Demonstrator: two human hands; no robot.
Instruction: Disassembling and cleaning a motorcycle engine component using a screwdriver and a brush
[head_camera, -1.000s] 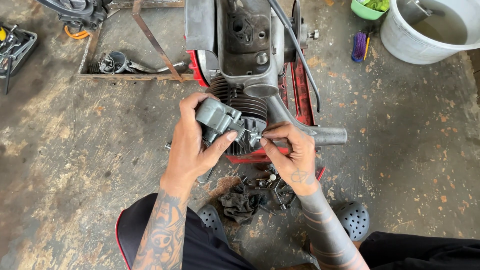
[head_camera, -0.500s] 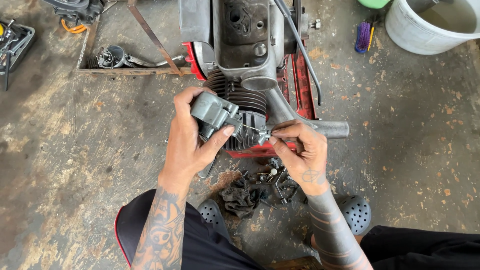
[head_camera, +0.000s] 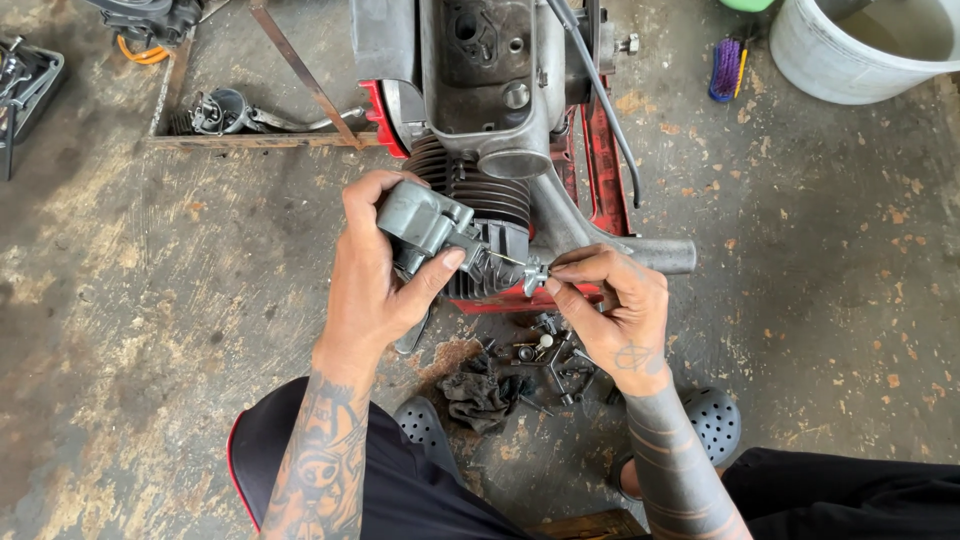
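One grey cast-metal carburettor body (head_camera: 425, 222), held above the oily concrete floor (head_camera: 200, 320) just in front of the finned engine cylinder (head_camera: 480, 195). Judged dense and rigid for its bulk, hard-edged, probably greasy and so liable to slip; best taken round the blocky main casting, not by the thin parts sticking out of it. One thin wire or spring (head_camera: 505, 258) running from the body's right side to a small bright fitting (head_camera: 533, 275); judged light, springy, easily bent or dropped, fit only for a fingertip pinch. Left hand (head_camera: 375, 275) wrapped round the casting from below and behind, fingers curled over the top, thumb pressed on the near face, wrist bent inward, forearm rising from the lap. Right hand (head_camera: 610, 300) closed in a fine pinch on the small fitting, thumb and forefinger tips together, remaining fingers loosely folded, wrist level, palm turned left. Small screws and loose parts (head_camera: 545, 350) scattered on the floor below the hands, beside a crumpled dark rag (head_camera: 480, 395). Red engine frame (head_camera: 600, 150) behind; white bucket (head_camera: 860, 50) and purple brush (head_camera: 727, 68) far right; wooden tray of parts (head_camera: 250, 120) far left.
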